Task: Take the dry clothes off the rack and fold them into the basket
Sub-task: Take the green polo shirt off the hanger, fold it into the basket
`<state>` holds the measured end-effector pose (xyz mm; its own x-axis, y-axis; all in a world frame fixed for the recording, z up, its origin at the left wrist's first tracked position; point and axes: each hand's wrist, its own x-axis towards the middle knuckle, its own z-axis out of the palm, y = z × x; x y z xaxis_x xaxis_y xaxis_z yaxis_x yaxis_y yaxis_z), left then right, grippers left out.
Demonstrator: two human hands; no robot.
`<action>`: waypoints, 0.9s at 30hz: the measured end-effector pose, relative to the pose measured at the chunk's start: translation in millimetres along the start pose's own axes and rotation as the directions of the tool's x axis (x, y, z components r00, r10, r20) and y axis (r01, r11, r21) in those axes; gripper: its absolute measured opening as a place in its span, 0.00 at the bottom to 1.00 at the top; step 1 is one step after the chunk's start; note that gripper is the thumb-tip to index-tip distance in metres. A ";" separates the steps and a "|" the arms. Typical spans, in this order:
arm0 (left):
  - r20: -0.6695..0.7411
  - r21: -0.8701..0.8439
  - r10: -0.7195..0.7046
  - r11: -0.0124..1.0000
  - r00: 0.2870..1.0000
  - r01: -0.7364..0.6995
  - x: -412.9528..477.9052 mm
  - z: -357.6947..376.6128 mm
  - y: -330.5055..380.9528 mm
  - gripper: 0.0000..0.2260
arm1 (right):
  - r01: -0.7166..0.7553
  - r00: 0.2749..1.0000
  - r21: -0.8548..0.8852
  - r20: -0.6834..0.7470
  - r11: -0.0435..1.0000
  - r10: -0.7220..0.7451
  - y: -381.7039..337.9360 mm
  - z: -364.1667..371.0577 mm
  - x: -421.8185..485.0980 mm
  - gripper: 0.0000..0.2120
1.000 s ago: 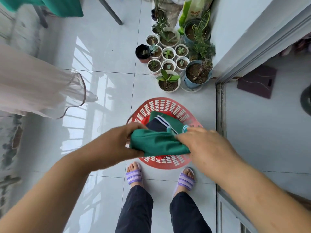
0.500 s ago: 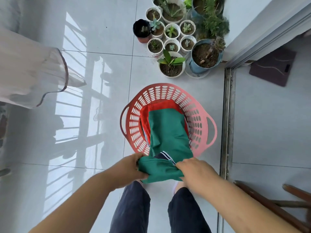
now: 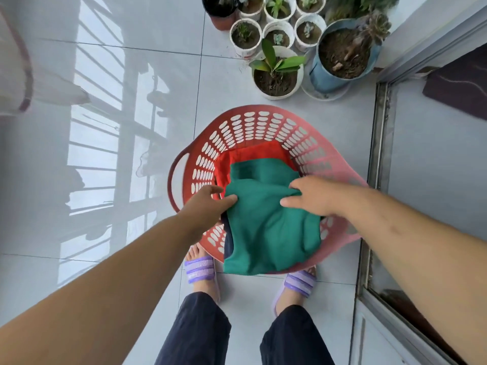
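A red plastic basket (image 3: 253, 127) stands on the tiled floor in front of my feet. A folded red garment (image 3: 253, 155) lies in it, and a green garment (image 3: 266, 222) is spread over that, its near end draped across the basket's front rim. My left hand (image 3: 208, 201) pinches the green garment's left edge. My right hand (image 3: 316, 196) grips a fold at its upper right. A pale pink garment (image 3: 15, 75) hangs at the far left edge.
Several potted plants (image 3: 276, 72) and a large blue pot (image 3: 345, 54) stand just beyond the basket. A metal door track (image 3: 379, 143) runs down the right, with a dark mat (image 3: 458, 85) past it. My slippered feet (image 3: 200, 267) touch the basket's near side.
The green garment went from bunched between both hands above the basket to laid down into it. My hands moved forward and apart over the cloth, and the view tilted lower.
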<state>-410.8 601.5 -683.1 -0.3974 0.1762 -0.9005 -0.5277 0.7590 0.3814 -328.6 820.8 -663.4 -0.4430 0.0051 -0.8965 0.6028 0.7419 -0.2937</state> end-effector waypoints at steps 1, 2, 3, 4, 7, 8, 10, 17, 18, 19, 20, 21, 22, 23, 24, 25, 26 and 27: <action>-0.009 -0.009 -0.004 1.000 1.000 0.004 9.5 3.2 -1.3 0.22 | 0.002 1.000 0.001 0.017 1.000 -0.002 1.5 -1.7 8.5 0.20; -0.013 -0.025 -0.009 1.000 1.000 0.008 18.7 6.6 -3.1 0.22 | 0.003 0.999 -0.007 0.032 1.000 -0.003 3.0 -2.9 16.6 0.20; -0.019 -0.049 -0.017 0.999 1.000 0.016 28.7 10.3 -6.0 0.21 | 0.003 0.999 -0.016 0.044 1.000 -0.002 6.3 -2.2 27.1 0.20; -0.025 -0.072 -0.024 0.997 0.999 0.022 36.5 12.5 -8.3 0.21 | 0.001 0.999 -0.020 0.053 1.000 0.000 8.4 -2.7 34.3 0.20; -0.041 -0.122 -0.044 0.992 0.998 0.039 56.5 18.9 -16.6 0.21 | -0.006 0.999 0.018 0.045 1.000 0.005 16.2 0.2 56.9 0.20; -0.042 -0.151 -0.048 0.988 0.998 0.041 62.8 20.9 -19.8 0.22 | -0.019 0.999 0.045 0.029 0.999 0.018 19.4 2.5 66.1 0.20; -0.024 -0.198 -0.060 0.979 0.998 0.054 70.8 23.9 -25.0 0.26 | -0.045 0.997 0.157 -0.063 0.987 0.055 25.6 8.5 81.4 0.21; 0.007 -0.143 -0.107 0.984 0.994 0.106 91.7 47.3 -43.7 0.29 | -0.076 0.957 0.777 -0.119 0.625 0.265 48.6 51.6 122.9 0.43; 0.001 -0.136 -0.108 0.985 0.994 0.107 95.4 50.5 -46.0 0.29 | -0.075 0.951 0.764 -0.139 0.641 0.277 51.6 60.4 128.1 0.46; -0.004 -0.122 -0.108 0.987 0.994 0.107 98.2 53.2 -48.2 0.29 | -0.082 0.946 0.741 -0.151 0.667 0.285 52.5 67.9 131.1 0.44; -0.010 -0.101 -0.106 0.989 0.994 0.104 100.0 55.2 -50.3 0.28 | -0.088 0.942 0.704 -0.171 0.704 0.289 51.0 73.7 130.0 0.39; -0.015 -0.079 -0.103 0.992 0.995 0.102 103.6 57.0 -52.2 0.27 | -0.094 0.933 0.657 -0.203 0.748 0.296 51.5 77.4 133.0 0.32; -0.027 -0.064 -0.102 0.993 0.994 0.100 105.9 57.7 -54.3 0.27 | -0.086 0.920 0.613 -0.253 0.785 0.299 51.0 78.9 133.2 0.24; -0.052 -0.052 -0.097 0.994 0.994 0.095 107.6 57.2 -54.7 0.26 | -0.079 0.898 0.607 -0.301 0.791 0.321 51.4 78.0 134.7 0.17; -0.096 -0.033 -0.094 0.995 0.991 0.091 109.2 55.6 -56.2 0.25 | -0.057 0.877 0.637 -0.337 0.769 0.343 51.0 75.8 134.7 0.12; -0.150 -0.010 -0.091 0.996 0.984 0.091 110.1 54.0 -57.0 0.24 | -0.037 0.854 0.676 -0.361 0.736 0.375 52.1 74.0 137.4 0.09; -0.200 0.012 -0.092 0.995 0.976 0.096 111.4 52.2 -57.5 0.23 | -0.035 0.829 0.700 -0.378 0.713 0.412 53.1 71.0 138.6 0.08; -0.232 0.034 -0.098 0.993 0.968 0.109 111.8 50.9 -57.6 0.23 | -0.066 0.809 0.705 -0.376 0.706 0.452 54.4 68.5 140.4 0.09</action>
<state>-386.6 609.4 -816.4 -0.5072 -0.0494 -0.8604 -0.5417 0.7948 0.2737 -312.5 815.9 -828.0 -0.3355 0.5911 -0.7335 0.9229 0.0502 -0.3817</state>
